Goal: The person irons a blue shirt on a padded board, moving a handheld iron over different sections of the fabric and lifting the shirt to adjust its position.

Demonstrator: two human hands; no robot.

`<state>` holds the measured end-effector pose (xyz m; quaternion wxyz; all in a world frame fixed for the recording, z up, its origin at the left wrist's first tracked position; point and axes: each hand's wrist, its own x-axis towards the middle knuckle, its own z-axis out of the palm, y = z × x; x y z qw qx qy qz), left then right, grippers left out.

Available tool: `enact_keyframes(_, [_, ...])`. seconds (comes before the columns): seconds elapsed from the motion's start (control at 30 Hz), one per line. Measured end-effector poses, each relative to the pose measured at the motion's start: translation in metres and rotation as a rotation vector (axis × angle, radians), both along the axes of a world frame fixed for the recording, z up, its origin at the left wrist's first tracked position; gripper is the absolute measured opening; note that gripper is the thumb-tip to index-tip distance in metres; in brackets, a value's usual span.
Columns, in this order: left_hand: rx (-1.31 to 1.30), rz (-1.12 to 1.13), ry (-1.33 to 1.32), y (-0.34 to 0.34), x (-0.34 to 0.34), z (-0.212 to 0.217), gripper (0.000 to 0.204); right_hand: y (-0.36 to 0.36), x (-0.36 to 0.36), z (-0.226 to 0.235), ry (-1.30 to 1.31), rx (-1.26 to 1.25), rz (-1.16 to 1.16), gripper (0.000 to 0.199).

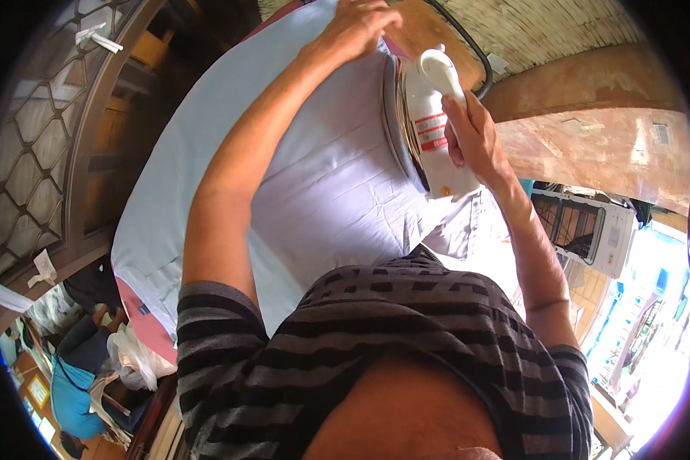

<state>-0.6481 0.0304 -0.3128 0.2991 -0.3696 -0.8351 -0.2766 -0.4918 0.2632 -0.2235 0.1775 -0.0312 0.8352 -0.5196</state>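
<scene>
Iron (429, 119): white body with a red-striped label, at the right end of the cloth, just left of our right hand. Grey edge faces left, handle side faces up and right. Can't tell whether it rests on anything.
Long axis: roughly near-to-far, far end leaning slightly left.
Right hand (479, 142): fingers clamped on the handle (446, 73); clearly the nearer hand.
Left hand (354, 31): over the far edge of the cloth, fingers loosely bent. Can't tell if they pinch anything. From these fingers the iron lies to the right and nearer us, apart.
Cloth (299, 180): light blue, spread broad before us, creased toward the iron; pink layer (152, 337) under its left edge.
Surroundings: metal lattice (34, 142) on the left, plastic bag (134, 353) below it, white-framed appliance (612, 236) on the right.
</scene>
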Motion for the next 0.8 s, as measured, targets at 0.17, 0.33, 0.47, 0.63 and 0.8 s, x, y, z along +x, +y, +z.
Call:
enact_keyframes(0.17, [-0.261,0.583,-0.302,-0.014,0.061,-0.013,0.032,-0.008,-0.014,0.006,0.080,0.036,0.069,0.037])
enact_keyframes(0.33, [-0.406,0.645,-0.236,-0.045,0.063,-0.039,0.052,0.016,-0.006,-0.004,0.107,0.117,0.247,0.038])
enact_keyframes(0.47, [-0.041,0.432,0.005,-0.071,0.054,-0.032,0.035,0.023,-0.050,-0.030,1.259,0.452,0.706,0.032])
enact_keyframes(0.63, [0.339,0.569,-0.076,-0.064,0.131,0.008,0.030,-0.003,-0.098,-0.018,1.327,0.635,0.866,0.036])
enact_keyframes(0.8, [0.190,0.467,-0.263,0.030,0.253,0.011,0.025,-0.074,-0.146,-0.011,1.053,0.144,1.045,0.037])
